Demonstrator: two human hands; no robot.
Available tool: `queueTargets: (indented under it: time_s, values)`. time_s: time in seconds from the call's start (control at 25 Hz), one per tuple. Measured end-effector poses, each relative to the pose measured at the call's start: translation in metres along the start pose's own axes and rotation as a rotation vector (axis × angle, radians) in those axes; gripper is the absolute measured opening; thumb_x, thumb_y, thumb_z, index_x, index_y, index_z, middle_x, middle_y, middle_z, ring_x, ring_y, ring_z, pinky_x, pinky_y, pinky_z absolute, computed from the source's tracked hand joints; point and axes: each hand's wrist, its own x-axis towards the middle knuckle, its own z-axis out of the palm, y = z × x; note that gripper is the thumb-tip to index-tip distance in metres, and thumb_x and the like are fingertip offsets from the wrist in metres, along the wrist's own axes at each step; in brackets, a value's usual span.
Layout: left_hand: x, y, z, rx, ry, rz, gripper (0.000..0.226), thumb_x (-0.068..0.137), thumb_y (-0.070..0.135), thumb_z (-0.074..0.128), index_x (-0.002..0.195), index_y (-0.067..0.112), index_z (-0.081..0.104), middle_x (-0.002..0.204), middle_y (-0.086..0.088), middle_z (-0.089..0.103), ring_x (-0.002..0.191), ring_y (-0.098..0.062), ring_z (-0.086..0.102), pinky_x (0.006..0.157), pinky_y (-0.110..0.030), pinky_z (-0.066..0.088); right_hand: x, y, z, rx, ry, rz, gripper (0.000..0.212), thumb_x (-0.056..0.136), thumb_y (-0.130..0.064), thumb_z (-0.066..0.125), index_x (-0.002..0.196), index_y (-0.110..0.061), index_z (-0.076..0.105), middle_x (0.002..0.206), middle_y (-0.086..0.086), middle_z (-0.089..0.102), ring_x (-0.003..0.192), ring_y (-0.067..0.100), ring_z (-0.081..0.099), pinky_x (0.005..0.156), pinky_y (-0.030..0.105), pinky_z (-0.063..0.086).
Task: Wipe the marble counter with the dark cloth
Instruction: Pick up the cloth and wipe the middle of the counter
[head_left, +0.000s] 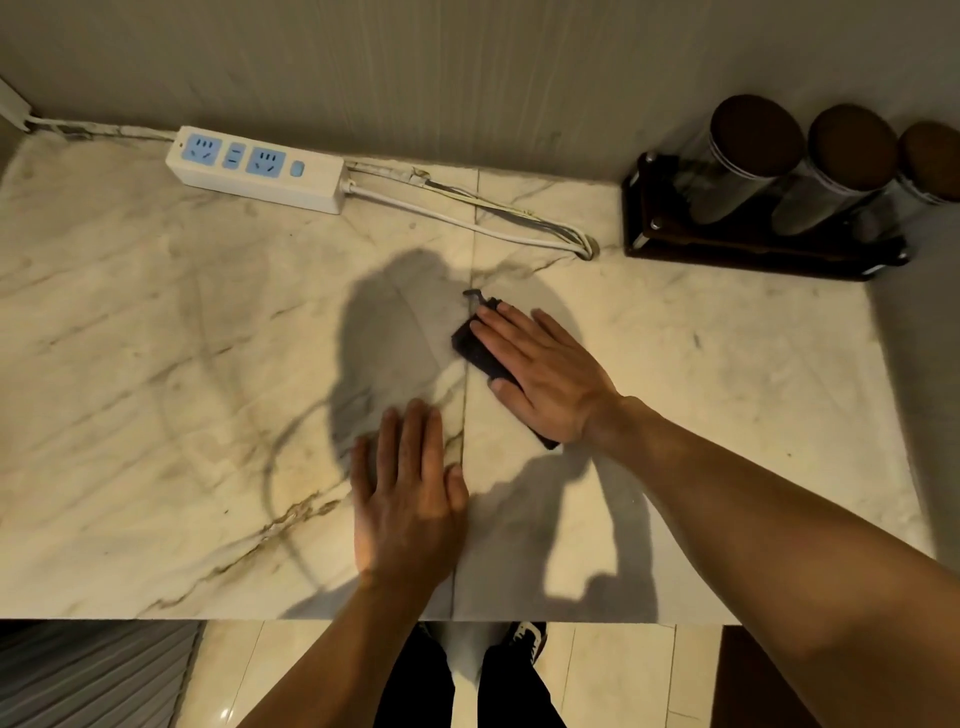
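Pressing the dark cloth (480, 351) flat — right hand (540, 371) spread, left hand (410, 493) splayed on marble counter (156, 338).

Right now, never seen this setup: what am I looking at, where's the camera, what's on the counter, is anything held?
There is no machine here: a person works with two bare hands. The single picture comes from a wide-angle camera worn on the head, looking down. The right hand lies flat, pressing a dark cloth onto the marble counter; it is pinned under the palm, not gripped. The left hand rests open on the bare marble, holding nothing. At the back wall lie a white power strip with its cable, and to the right a dark rack holding jars with brown lids.
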Motion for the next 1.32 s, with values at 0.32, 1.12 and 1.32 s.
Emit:
queueTargets:
  time_s: [0.32,1.12,1.32]
  values:
    - [0.004,0.003,-0.008,0.054,-0.041,-0.007,0.06,0.092,0.039,0.033,0.146,0.012,0.037,0.155,-0.008,0.033,0.145,-0.026,0.021,0.116,-0.051,0.013,0.038,0.013,-0.004,0.118,0.118,0.251,0.062,0.098,-0.043,0.025,0.153,-0.02,0.009,0.163,-0.002,0.005,0.148,0.012,-0.001,0.12,0.042,0.003]
    - [0.002,0.001,-0.004,0.064,0.009,-0.013,0.06,0.091,0.04,0.034,0.146,0.015,0.036,0.155,-0.008,0.034,0.143,-0.027,0.027,0.115,-0.051,0.017,0.01,-0.05,0.019,0.288,0.328,1.032,0.068,0.096,-0.043,0.017,0.153,-0.01,0.003,0.162,0.008,0.004,0.148,0.024,0.0,0.119,0.048,0.001]
    - [0.001,-0.001,-0.001,0.06,0.012,0.012,0.062,0.091,0.04,0.034,0.147,0.014,0.034,0.155,-0.01,0.033,0.144,-0.03,0.024,0.116,-0.053,0.016,-0.02,-0.076,0.028,0.285,0.317,1.053,0.069,0.095,-0.043,0.017,0.153,-0.009,0.004,0.162,0.009,0.006,0.148,0.023,0.0,0.119,0.049,0.003]
